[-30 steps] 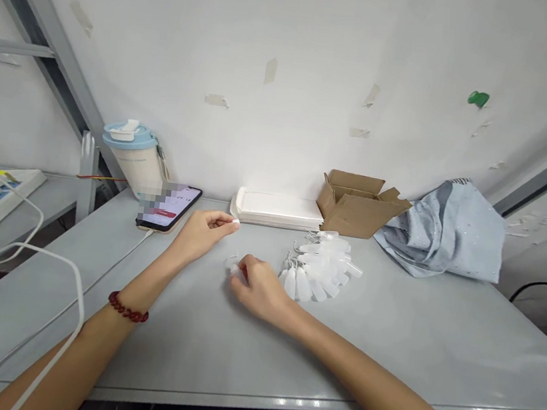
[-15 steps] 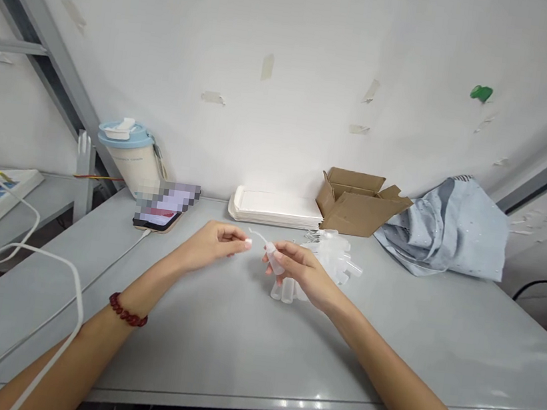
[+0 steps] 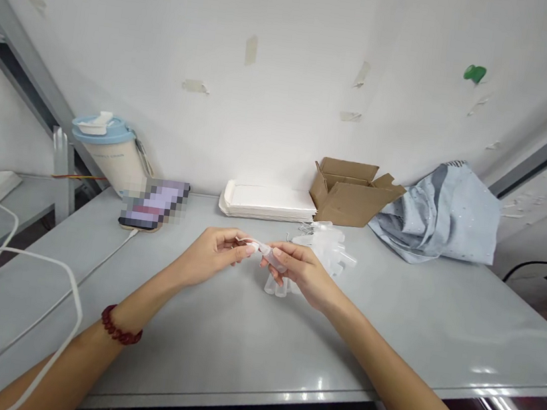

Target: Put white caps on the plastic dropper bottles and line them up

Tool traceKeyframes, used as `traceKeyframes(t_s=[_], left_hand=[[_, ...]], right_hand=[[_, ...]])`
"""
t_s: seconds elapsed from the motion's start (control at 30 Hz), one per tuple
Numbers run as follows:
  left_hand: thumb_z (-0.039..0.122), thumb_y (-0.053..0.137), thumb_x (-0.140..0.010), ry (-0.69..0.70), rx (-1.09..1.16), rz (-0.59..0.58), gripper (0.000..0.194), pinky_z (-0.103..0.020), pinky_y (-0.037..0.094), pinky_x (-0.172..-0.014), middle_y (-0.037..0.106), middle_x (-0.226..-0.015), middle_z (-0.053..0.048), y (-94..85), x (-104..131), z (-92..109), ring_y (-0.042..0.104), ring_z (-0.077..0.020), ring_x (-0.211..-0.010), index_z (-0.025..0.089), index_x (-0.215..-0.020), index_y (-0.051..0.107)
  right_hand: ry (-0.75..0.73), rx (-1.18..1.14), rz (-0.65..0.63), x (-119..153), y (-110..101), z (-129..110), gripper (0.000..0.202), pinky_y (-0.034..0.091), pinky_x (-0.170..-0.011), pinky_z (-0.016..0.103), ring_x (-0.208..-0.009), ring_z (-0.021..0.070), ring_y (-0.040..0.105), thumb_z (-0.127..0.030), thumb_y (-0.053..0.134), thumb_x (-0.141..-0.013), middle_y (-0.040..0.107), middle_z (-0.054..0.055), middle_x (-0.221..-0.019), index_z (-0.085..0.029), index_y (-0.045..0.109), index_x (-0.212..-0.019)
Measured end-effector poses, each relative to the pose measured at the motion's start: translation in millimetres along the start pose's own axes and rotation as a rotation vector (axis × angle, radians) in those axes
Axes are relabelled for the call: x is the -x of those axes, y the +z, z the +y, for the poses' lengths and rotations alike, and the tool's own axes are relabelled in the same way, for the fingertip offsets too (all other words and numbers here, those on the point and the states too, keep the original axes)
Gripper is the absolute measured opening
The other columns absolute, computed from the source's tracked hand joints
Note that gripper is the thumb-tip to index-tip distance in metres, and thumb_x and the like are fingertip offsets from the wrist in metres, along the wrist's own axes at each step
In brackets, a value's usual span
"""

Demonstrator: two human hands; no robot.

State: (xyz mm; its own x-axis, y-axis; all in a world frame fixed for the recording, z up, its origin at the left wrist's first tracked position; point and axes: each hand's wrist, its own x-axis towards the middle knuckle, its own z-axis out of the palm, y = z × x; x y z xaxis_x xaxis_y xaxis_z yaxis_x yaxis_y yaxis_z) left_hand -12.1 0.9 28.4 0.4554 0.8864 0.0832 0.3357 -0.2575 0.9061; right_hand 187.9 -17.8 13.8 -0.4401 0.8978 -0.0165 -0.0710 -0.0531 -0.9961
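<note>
My right hand (image 3: pixel 305 273) is closed around a small translucent plastic bottle (image 3: pixel 272 259), its narrow end pointing left. A thin curved tip runs from that end toward my left hand (image 3: pixel 216 255). Thumb and fingers of the left hand pinch a small white cap-like piece (image 3: pixel 253 247) at the bottle's narrow end; whether it is seated there I cannot tell. Behind and below my right hand lies a pile of similar translucent bottles (image 3: pixel 327 247), partly covered by the hand.
Along the wall stand a stack of white envelopes (image 3: pixel 271 203), an open cardboard box (image 3: pixel 357 202) and a bunched light-blue cloth (image 3: pixel 453 218). At the left are a lidded cup (image 3: pixel 113 157) and a phone (image 3: pixel 155 206) on a white cable (image 3: pixel 105 257). The grey table (image 3: pixel 214 352) ends toward me.
My left hand has come right, up to the bottle's narrow end, bringing the white piece against it. The bottle now lies flatter in my right hand. The view has shifted slightly.
</note>
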Motion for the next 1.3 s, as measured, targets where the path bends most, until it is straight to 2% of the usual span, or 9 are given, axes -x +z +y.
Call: traceKeyframes(t_s=[0.1, 0.33, 0.6, 0.8, 0.93, 1.07, 1.3], left_hand=[[0.046, 0.055, -0.079, -0.006, -0.006, -0.001, 0.031, -0.028, 0.048, -0.065, 0.067, -0.081, -0.003, 1.0, 1, 2, 0.058, -0.0163, -0.068, 0.020, -0.089, 0.067], [0.044, 0.055, -0.080, -0.006, 0.006, -0.046, 0.028, -0.026, 0.046, -0.063, 0.065, -0.077, -0.002, 5.7, 3, 2, 0.055, -0.0146, -0.065, 0.019, -0.085, 0.068], [0.045, 0.053, -0.081, -0.018, -0.011, -0.084, 0.030, -0.026, 0.045, -0.064, 0.061, -0.070, -0.001, 7.1, 4, -1, 0.053, -0.0154, -0.065, 0.018, -0.078, 0.066], [0.036, 0.055, -0.082, 0.061, -0.028, -0.081, 0.023, -0.026, 0.045, -0.067, 0.066, -0.087, -0.003, 8.0, 5, 1, 0.055, -0.0171, -0.077, 0.019, -0.089, 0.067], [0.030, 0.057, -0.081, 0.084, 0.002, -0.059, 0.019, -0.024, 0.045, -0.064, 0.066, -0.089, -0.004, 9.3, 5, 2, 0.054, -0.0156, -0.076, 0.018, -0.091, 0.068], [0.034, 0.056, -0.082, 0.047, 0.056, -0.079, 0.022, -0.025, 0.047, -0.064, 0.064, -0.080, -0.003, 9.0, 4, 3, 0.055, -0.0149, -0.072, 0.016, -0.087, 0.067], [0.041, 0.048, -0.086, -0.012, 0.056, -0.098, 0.033, -0.024, 0.045, -0.058, 0.058, -0.063, 0.000, 12.3, 4, 1, 0.054, -0.0121, -0.057, 0.015, -0.069, 0.060]], right_hand=[[-0.003, 0.017, 0.008, 2, 2, -1, 0.026, 0.035, -0.050, 0.023, -0.054, 0.0084, 0.043, -0.041, 0.054, -0.082, 0.059, 0.004, -0.081, -0.016, 0.061, -0.088], [0.024, 0.013, 0.001, 2, 2, 2, 0.024, 0.023, -0.047, 0.022, -0.048, 0.0068, 0.031, -0.038, 0.051, -0.085, 0.060, -0.001, -0.071, -0.022, 0.049, -0.103], [0.007, 0.163, -0.008, 5, 3, 3, 0.024, 0.023, -0.045, 0.021, -0.047, 0.0067, 0.031, -0.040, 0.043, -0.089, 0.054, -0.003, -0.067, -0.023, 0.047, -0.105], [0.032, 0.068, -0.031, 4, 1, 4, 0.023, 0.020, -0.044, 0.020, -0.046, 0.0054, 0.029, -0.040, 0.044, -0.089, 0.052, -0.004, -0.066, -0.022, 0.047, -0.103], [0.072, -0.002, -0.024, 3, 0, 3, 0.024, 0.017, -0.043, 0.020, -0.045, 0.0051, 0.027, -0.042, 0.047, -0.087, 0.052, -0.004, -0.065, -0.022, 0.048, -0.101], [0.066, 0.008, -0.018, 5, 2, 0, 0.024, 0.017, -0.043, 0.020, -0.046, 0.0054, 0.028, -0.042, 0.047, -0.087, 0.053, -0.004, -0.065, -0.022, 0.047, -0.101], [0.006, 0.146, 0.010, 8, 4, -5, 0.024, 0.020, -0.044, 0.020, -0.045, 0.0054, 0.029, -0.041, 0.043, -0.090, 0.052, -0.005, -0.064, -0.023, 0.045, -0.105]])
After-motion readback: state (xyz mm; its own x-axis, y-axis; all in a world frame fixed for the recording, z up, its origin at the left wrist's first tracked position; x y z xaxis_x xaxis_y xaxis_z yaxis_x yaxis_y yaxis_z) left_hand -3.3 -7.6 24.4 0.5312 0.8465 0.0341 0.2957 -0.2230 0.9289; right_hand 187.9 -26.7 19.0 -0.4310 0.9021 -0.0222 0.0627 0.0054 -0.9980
